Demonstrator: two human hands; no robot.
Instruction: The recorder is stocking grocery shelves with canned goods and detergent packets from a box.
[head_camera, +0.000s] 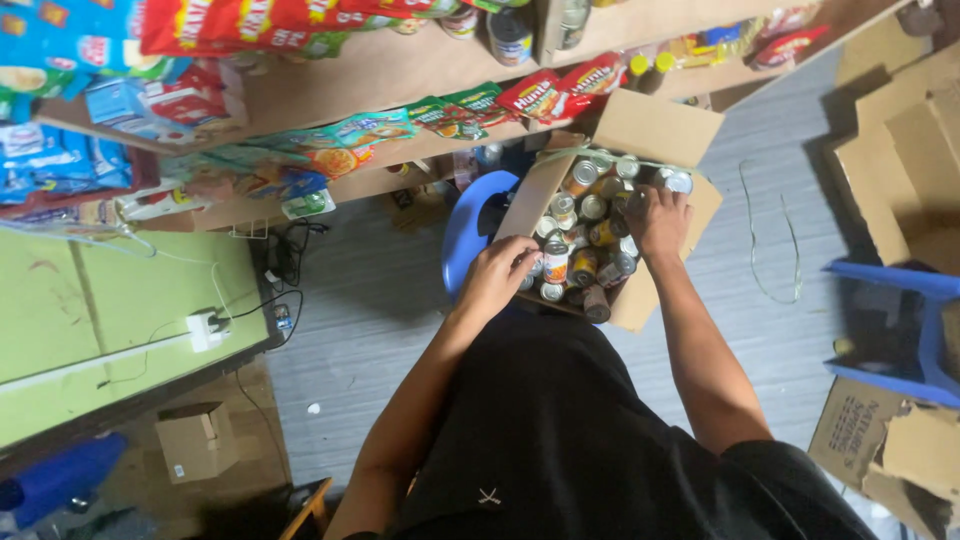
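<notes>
Shop shelves (420, 70) above; both hands dig in the can box (640, 130): left hand (497, 272) curled over a can (556, 262), right hand (658, 220) among cans, grip unclear.

An open cardboard box (640, 130) sits on a stool (470, 225) directly at twelve o'clock from the person, full of cans (585, 265). The left hand (497, 275) rests at the box's seven o'clock corner, the right hand (658, 222) inside at three o'clock. Shelves (400, 70) of packets run behind, from ten to one o'clock. More boxes (900, 150) lie at two o'clock.
</notes>
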